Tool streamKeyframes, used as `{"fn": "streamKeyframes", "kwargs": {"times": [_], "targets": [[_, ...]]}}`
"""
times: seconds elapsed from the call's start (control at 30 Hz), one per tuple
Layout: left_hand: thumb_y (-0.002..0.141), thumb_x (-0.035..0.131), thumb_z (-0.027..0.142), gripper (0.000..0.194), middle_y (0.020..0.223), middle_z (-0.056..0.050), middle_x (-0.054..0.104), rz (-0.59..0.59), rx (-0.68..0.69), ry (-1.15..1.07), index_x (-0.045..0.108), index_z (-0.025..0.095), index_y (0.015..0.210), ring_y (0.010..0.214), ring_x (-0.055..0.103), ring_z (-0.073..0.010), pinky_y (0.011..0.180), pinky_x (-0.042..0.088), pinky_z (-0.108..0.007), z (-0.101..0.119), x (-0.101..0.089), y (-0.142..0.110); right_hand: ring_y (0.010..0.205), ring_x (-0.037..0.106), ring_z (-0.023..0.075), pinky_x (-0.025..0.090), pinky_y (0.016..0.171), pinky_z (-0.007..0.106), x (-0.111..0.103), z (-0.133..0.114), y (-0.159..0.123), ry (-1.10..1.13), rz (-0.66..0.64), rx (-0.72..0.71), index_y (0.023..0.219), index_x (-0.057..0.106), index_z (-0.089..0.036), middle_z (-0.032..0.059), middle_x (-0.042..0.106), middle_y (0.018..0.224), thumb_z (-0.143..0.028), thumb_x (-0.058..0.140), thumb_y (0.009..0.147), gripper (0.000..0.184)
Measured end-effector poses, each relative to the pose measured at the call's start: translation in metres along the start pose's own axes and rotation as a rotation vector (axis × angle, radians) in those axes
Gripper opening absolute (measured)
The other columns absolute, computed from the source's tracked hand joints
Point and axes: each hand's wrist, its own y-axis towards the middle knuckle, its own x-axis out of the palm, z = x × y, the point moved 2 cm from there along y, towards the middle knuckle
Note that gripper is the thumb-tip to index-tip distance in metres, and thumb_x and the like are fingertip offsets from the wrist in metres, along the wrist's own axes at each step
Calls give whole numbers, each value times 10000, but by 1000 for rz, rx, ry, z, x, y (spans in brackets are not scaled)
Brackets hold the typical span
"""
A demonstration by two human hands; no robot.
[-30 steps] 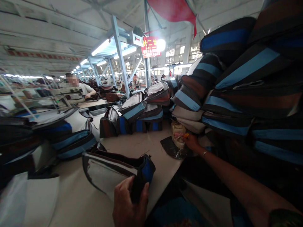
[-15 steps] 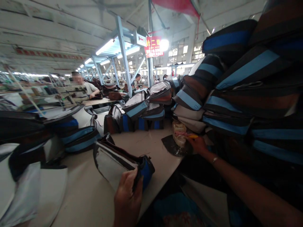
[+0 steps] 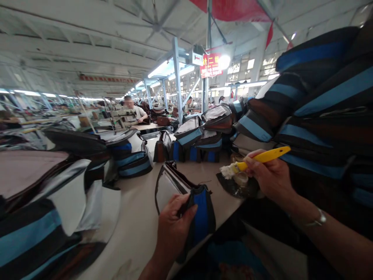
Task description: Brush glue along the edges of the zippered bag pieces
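- The left hand (image 3: 176,223) pinches the near end of a bag (image 3: 201,214) between thumb and fingers; the bag is at the near middle of the table (image 3: 136,206).
- The right hand (image 3: 272,179) grips a brush (image 3: 266,156) by its yellow handle, near a pot (image 3: 241,179) on the right.
- The bag looks light, with soft sides; its bound rim probably offers the firmest hold.
- The brush seems light and stiff-handled.

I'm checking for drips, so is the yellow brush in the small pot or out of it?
Out: the right hand holds the yellow brush, its pale bristles fully visible outside the small pot.
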Motion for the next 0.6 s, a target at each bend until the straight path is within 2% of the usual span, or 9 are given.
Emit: {"fn": "streamKeyframes", "kwargs": {"times": [0.03,0.1,0.17,0.27,0.37,0.47,0.53,0.6], "targets": [[846,642,314,235,944,-21,667,-5,-2,-12,721,223,1049,873,633,-174,806,497,-273,1,3,0,582,532,176,467,557,321,6,-27,-1,129,-15,-40,944,601,-269,-7,559,698,-386,585,939,118],[842,645,310,222,935,-22,666,-7,-12,-24,720,215,1028,867,630,-175,798,496,-274,2,7,0,614,526,170,440,551,321,22,-71,-5,243,-113,-133,893,616,-254,11,584,763,-318,608,932,76],[837,650,319,210,930,-23,667,3,-24,-33,716,207,1003,852,627,-174,780,496,-273,4,8,0,638,531,163,435,564,318,39,-95,-10,253,-241,-214,909,612,-234,17,591,791,-268,583,945,57],[821,668,339,203,918,-15,674,23,-57,-38,707,200,964,825,626,-170,754,493,-267,6,4,-3,679,550,157,452,631,320,56,-98,-13,148,-362,-371,924,587,-210,12,589,780,-210,543,946,50],[811,680,338,201,888,3,683,19,-91,-34,706,208,961,812,631,-165,753,487,-260,6,-4,-5,734,563,168,456,706,342,55,-86,-9,-18,-383,-496,893,568,-204,12,600,772,-177,534,932,58],[820,671,336,192,893,9,685,-1,-94,-40,707,217,967,827,635,-164,770,484,-261,5,-8,-7,761,565,178,458,729,357,46,-82,-6,-88,-322,-491,896,565,-207,17,600,790,-188,549,933,45],[816,676,342,205,901,5,687,3,-93,-45,701,212,972,831,635,-167,768,487,-264,2,-7,-7,774,580,181,469,717,351,46,-89,-9,-26,-279,-463,923,569,-211,23,605,810,-190,553,935,28],[808,683,359,233,883,2,691,20,-104,-46,689,204,982,810,637,-170,744,492,-266,0,-5,-7,752,594,172,479,708,339,53,-98,-13,43,-298,-475,931,566,-210,22,613,802,-176,546,932,40]]}}
